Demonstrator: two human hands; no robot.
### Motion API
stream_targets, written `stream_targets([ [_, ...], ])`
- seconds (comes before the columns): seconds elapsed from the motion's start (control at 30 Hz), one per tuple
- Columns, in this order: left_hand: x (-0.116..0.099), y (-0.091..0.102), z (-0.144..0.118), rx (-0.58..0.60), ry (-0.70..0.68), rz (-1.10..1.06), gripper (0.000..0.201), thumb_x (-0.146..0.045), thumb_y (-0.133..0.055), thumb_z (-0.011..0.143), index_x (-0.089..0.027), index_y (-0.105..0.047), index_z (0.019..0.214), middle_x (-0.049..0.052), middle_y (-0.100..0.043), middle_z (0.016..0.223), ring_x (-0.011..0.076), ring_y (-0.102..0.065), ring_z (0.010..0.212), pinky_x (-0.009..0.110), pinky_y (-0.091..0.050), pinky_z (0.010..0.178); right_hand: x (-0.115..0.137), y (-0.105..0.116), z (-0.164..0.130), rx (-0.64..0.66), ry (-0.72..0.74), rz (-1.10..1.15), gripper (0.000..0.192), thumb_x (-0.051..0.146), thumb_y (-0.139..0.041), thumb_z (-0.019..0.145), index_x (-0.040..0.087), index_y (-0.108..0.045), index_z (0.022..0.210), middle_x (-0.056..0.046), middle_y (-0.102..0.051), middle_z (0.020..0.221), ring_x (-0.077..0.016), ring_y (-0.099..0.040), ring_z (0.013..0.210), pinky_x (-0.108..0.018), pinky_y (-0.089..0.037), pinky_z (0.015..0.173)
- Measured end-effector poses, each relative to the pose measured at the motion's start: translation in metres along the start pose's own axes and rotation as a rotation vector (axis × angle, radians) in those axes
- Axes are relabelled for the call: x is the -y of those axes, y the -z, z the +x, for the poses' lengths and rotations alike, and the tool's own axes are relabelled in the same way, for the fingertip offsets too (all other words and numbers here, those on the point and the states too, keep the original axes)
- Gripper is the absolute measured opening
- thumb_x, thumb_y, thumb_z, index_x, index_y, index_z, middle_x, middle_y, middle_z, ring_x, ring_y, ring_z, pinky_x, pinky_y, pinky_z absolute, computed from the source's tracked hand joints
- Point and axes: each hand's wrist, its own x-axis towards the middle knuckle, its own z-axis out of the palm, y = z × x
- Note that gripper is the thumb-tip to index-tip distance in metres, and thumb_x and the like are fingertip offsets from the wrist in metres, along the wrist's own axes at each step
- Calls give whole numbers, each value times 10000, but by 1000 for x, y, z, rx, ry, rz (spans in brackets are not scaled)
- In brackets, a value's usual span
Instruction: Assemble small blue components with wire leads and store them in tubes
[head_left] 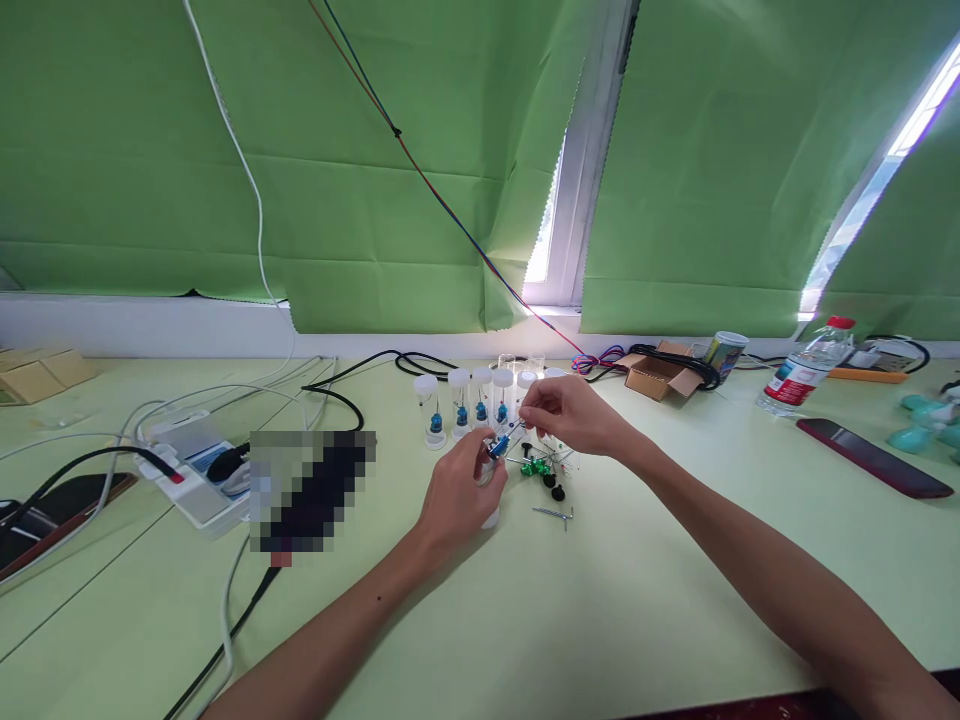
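Observation:
My left hand [461, 482] is closed around a small blue and dark part [497, 446], which tilts up to the right. Something pale, perhaps the end of a clear tube, shows below the fingers. My right hand [574, 412] pinches at a thin pin-like end by the blue part's upper tip; its exact shape is too small to tell. Just behind the hands stands a row of clear tubes [435, 420] with white caps, several with blue parts inside. Below my right hand lie loose green pieces [536, 467], black round knobs [558, 493] and thin metal pins [553, 514].
At the left sit a white power strip [202, 480], cables and a pixelated dark object [319, 490]. An open cardboard box [660, 375], a can [725, 355], a water bottle [806, 370] and a dark phone-like slab [874, 457] lie at the right. Green blinds hang behind.

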Motion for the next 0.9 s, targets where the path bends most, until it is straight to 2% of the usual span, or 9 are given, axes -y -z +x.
stream_targets([
  [0.47, -1, 1, 0, -4, -14, 11, 256, -230, -552, 836, -205, -541, 1090, -9, -602, 764, 125, -511, 610, 252, -424, 615, -2, -3, 0, 2, 46, -46, 145, 274, -583, 831, 170, -608, 732, -23, -656, 657, -126, -597, 544, -249, -472, 535],
  [0.9, -2, 1, 1, -26, -21, -21, 260, -217, -557, 832, -210, -544, 1092, -7, -600, 791, 112, -493, 596, 240, -441, 607, -2, -3, 0, 25, 29, -7, 200, 340, -601, 833, 162, -629, 746, -26, -659, 660, -121, -588, 531, -248, -466, 530],
])
